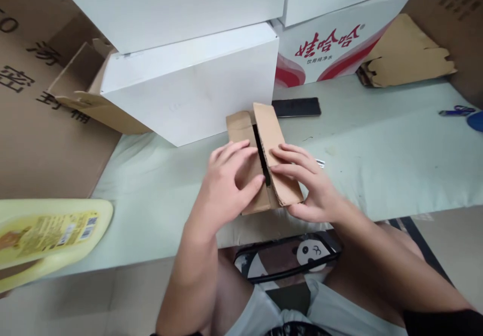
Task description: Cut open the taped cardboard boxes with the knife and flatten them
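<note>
A small brown cardboard box (241, 127) sits near the front edge of the cloth-covered surface, its two long top flaps folded inward. A dark narrow gap shows between them. My left hand (222, 185) rests on the left flap from above, fingers and thumb spread apart. On the other side, my right hand (313, 182) has its fingers over the raised right flap (269, 130) and its thumb low at the near end, gripping the box there. What lies inside the box is hidden. A black phone (297, 107) lies just beyond it.
White cartons (196, 94) are stacked behind, one with red lettering. An open brown carton (86, 102) stands at left, near a yellow bottle (56, 235). Flattened cardboard (407, 59) lies back right; a blue item (455, 112) sits at the right edge. A panda-print bag (287, 258) is below.
</note>
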Action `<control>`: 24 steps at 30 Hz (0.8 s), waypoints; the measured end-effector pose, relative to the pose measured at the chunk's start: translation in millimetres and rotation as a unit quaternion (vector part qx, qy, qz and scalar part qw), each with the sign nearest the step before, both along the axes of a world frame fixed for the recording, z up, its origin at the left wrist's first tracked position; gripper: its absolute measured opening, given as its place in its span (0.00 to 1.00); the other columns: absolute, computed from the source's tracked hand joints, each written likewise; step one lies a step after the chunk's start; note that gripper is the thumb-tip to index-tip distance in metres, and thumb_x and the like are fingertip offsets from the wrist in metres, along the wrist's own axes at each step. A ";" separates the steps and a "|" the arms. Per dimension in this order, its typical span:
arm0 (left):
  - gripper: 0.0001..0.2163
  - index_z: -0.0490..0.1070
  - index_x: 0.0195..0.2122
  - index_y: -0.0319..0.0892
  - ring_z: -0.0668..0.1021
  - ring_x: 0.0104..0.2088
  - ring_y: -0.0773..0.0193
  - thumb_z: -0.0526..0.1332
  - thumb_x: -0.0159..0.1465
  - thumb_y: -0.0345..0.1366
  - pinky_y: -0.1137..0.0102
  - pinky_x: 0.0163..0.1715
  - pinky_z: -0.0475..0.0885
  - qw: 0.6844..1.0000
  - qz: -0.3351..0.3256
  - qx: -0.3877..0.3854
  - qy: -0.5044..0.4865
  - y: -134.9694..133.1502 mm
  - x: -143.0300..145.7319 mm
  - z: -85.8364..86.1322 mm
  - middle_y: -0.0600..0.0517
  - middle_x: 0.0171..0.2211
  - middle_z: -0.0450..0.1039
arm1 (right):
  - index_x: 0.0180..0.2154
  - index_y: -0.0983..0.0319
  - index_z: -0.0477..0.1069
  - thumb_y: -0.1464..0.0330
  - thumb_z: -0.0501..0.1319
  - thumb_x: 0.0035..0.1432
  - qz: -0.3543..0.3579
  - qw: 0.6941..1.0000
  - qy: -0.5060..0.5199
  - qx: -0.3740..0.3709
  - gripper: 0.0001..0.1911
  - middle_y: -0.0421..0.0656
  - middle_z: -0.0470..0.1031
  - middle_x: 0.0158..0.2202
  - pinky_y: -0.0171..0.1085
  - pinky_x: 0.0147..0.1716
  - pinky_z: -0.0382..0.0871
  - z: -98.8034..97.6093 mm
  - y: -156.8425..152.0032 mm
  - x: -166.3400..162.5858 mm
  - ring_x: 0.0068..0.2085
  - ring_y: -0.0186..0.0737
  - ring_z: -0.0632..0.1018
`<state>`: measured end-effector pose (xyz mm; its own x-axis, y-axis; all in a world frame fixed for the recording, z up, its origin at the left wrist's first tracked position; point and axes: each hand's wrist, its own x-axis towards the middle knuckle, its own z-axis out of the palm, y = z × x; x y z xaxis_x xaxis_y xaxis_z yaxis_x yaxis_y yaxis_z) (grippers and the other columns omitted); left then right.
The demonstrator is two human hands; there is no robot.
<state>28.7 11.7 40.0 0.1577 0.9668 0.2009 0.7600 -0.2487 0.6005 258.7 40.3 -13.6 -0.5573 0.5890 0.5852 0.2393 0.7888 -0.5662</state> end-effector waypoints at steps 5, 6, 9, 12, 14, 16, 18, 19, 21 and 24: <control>0.17 0.72 0.57 0.46 0.70 0.65 0.51 0.62 0.67 0.39 0.51 0.64 0.71 0.995 0.061 0.064 -0.046 1.1 -5.0 -7.0 0.43 0.63 0.68 | 0.59 0.58 0.73 0.44 0.59 0.63 0.070 0.997 0.010 -0.011 0.33 0.52 0.75 0.62 0.60 0.67 0.63 0.8 -1.9 -3.7 0.69 0.60 0.67; 0.16 0.73 0.57 0.48 0.68 0.67 0.51 0.61 0.69 0.38 0.50 0.67 0.67 0.997 0.046 0.059 -0.032 2.1 -5.1 -9.5 0.45 0.65 0.67 | 0.58 0.58 0.74 0.45 0.56 0.67 0.081 0.996 0.017 -0.019 0.30 0.52 0.77 0.61 0.59 0.66 0.64 2.1 -1.7 -3.0 0.68 0.59 0.68; 0.15 0.77 0.55 0.51 0.63 0.70 0.49 0.57 0.71 0.36 0.44 0.70 0.60 1.000 0.003 0.021 0.002 4.5 -4.4 -16.1 0.49 0.66 0.68 | 0.49 0.56 0.78 0.60 0.52 0.72 -0.015 0.998 0.040 -0.048 0.17 0.48 0.83 0.51 0.53 0.57 0.74 2.7 3.9 5.1 0.57 0.51 0.80; 0.15 0.79 0.54 0.51 0.61 0.70 0.47 0.56 0.72 0.37 0.41 0.70 0.58 1.000 0.006 0.012 -0.005 5.7 -3.9 -19.9 0.50 0.66 0.70 | 0.41 0.58 0.78 0.68 0.58 0.65 -0.275 0.959 -0.033 -0.057 0.09 0.46 0.84 0.38 0.47 0.40 0.76 -7.3 17.4 18.7 0.40 0.48 0.83; 0.15 0.79 0.54 0.51 0.61 0.70 0.48 0.56 0.72 0.37 0.41 0.71 0.57 1.000 0.010 0.015 -0.013 6.1 -3.7 -20.7 0.50 0.65 0.70 | 0.44 0.59 0.78 0.67 0.62 0.61 -0.349 0.917 -0.167 -0.093 0.11 0.49 0.83 0.41 0.47 0.36 0.74 -18.7 27.6 27.0 0.41 0.52 0.82; 0.15 0.79 0.54 0.51 0.62 0.70 0.49 0.56 0.72 0.37 0.42 0.71 0.56 1.000 0.012 0.015 -0.016 6.2 -3.3 -20.5 0.50 0.65 0.70 | 0.48 0.61 0.79 0.67 0.63 0.59 -0.333 0.887 -0.283 -0.147 0.16 0.52 0.82 0.45 0.47 0.35 0.72 -29.7 35.6 32.6 0.43 0.56 0.81; 0.15 0.79 0.54 0.51 0.62 0.70 0.49 0.56 0.72 0.37 0.42 0.72 0.56 1.000 0.011 0.015 -0.015 6.0 -3.0 -19.9 0.50 0.65 0.70 | 0.48 0.61 0.79 0.68 0.61 0.59 -0.309 0.874 -0.331 -0.176 0.16 0.52 0.83 0.43 0.45 0.33 0.71 -36.9 40.4 35.0 0.41 0.55 0.82; 0.15 0.78 0.54 0.51 0.62 0.70 0.49 0.55 0.72 0.37 0.43 0.72 0.56 1.000 0.010 0.015 -0.014 5.8 -2.8 -19.7 0.50 0.65 0.70 | 0.49 0.61 0.78 0.69 0.61 0.59 -0.308 0.873 -0.332 -0.181 0.17 0.51 0.83 0.41 0.44 0.32 0.71 -38.6 41.8 35.1 0.39 0.53 0.82; 0.15 0.78 0.54 0.50 0.62 0.70 0.49 0.55 0.72 0.37 0.43 0.71 0.56 1.000 0.009 0.015 -0.012 5.2 -2.3 -19.5 0.50 0.66 0.69 | 0.56 0.61 0.73 0.69 0.60 0.59 -0.314 0.883 -0.284 -0.202 0.23 0.47 0.82 0.36 0.42 0.30 0.70 -38.0 43.2 33.6 0.32 0.47 0.81; 0.15 0.77 0.55 0.50 0.62 0.70 0.49 0.55 0.72 0.37 0.43 0.71 0.56 1.000 0.008 0.018 -0.008 3.8 -1.1 -19.9 0.49 0.66 0.69 | 0.67 0.58 0.58 0.69 0.59 0.59 -0.294 0.911 -0.066 -0.281 0.34 0.41 0.79 0.35 0.39 0.26 0.71 -28.8 42.5 28.5 0.25 0.40 0.78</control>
